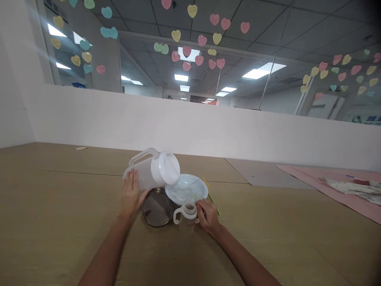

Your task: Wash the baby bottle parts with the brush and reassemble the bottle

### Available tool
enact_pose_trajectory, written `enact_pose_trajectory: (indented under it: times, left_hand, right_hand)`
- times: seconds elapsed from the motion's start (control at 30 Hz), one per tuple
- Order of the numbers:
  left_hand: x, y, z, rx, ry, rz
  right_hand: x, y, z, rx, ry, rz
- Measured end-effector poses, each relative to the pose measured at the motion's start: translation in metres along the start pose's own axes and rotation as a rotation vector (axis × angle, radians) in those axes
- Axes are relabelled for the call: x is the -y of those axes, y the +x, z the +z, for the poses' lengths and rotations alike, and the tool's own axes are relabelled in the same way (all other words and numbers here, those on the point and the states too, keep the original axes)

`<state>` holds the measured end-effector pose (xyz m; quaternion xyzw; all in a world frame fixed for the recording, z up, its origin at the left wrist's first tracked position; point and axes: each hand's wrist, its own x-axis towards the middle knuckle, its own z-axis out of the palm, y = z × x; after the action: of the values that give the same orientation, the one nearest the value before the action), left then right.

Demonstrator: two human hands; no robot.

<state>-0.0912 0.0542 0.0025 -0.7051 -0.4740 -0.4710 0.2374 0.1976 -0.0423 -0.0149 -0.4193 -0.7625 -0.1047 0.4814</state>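
Note:
A translucent white plastic pitcher (143,173) with a white lid lies tilted nearly on its side, its lid end to the right. My left hand (131,194) grips the lower part of its body, and its handle is on top. My right hand (209,214) is closed on the right handle of a clear baby bottle (187,223), which stands upright without a cap. The pitcher's lid end is above and left of the bottle's mouth, over the edge of a pale bowl (205,190). Whether liquid flows cannot be seen. A round, dark metal dish (157,210) sits left of the bottle.
A thin yellow-green item (214,204) pokes out behind the bowl, partly hidden. To the right, a pink sheet (300,178) bears a whitish bundle (357,190). Behind the table (74,190) runs a white wall (149,119) below windows. A small flat piece (81,148) lies back left.

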Motion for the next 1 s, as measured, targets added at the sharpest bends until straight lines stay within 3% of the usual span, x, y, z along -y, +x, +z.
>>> enact_pose_trajectory:
  times: [0.23,0.53,1.0]
  left_hand:
    - [-0.004,0.005,-0.006,-0.097,0.005,0.064]
    - [0.001,0.005,0.001,-0.099,0.033,0.135]
    - [0.000,0.006,0.001,-0.139,0.096,0.227]
  right_hand:
    - [-0.005,-0.002,0.004,-0.053,0.039,-0.040]
    - [-0.004,-0.001,0.006,-0.031,0.090,0.011]
    - [-0.005,-0.003,0.012,-0.032,0.071,-0.031]
